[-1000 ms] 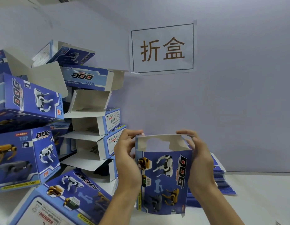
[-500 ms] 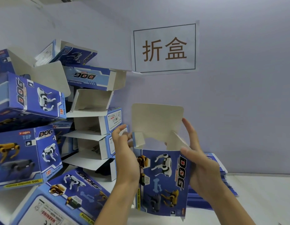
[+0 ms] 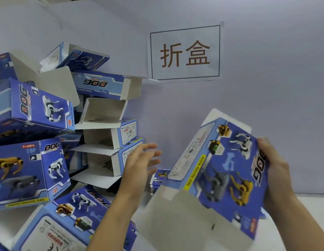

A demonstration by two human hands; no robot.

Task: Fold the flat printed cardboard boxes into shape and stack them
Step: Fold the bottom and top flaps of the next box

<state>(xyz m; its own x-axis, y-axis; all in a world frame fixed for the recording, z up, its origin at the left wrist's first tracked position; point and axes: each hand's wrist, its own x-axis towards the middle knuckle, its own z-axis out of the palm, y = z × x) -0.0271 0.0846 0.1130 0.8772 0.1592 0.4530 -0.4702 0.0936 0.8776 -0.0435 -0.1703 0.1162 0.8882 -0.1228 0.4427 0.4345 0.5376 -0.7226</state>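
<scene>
- One blue "DOG" toy box (image 3: 224,169) was tilted in the air, gripped along its far edge by the right hand (image 3: 273,171), whose fingers curled round that edge.
- Its white flap (image 3: 168,218) hung open below those fingers, blurred.
- Spread and bare, the left hand (image 3: 139,165) hovered just left of the box, apart from it.
- Folded boxes (image 3: 36,109) were heaped beyond the left fingertips; flat boxes (image 3: 160,175) lay between both hands.

The wall sign (image 3: 184,52) reads "折盒". The held box (image 3: 222,171) carries "DOG" and a yellow strip with "FUNNY MOVING DOG". The stacked box (image 3: 32,171) at left shows "3+ages", "TOP" and "DOG". The bottom box (image 3: 67,223) bears "WARNING".
</scene>
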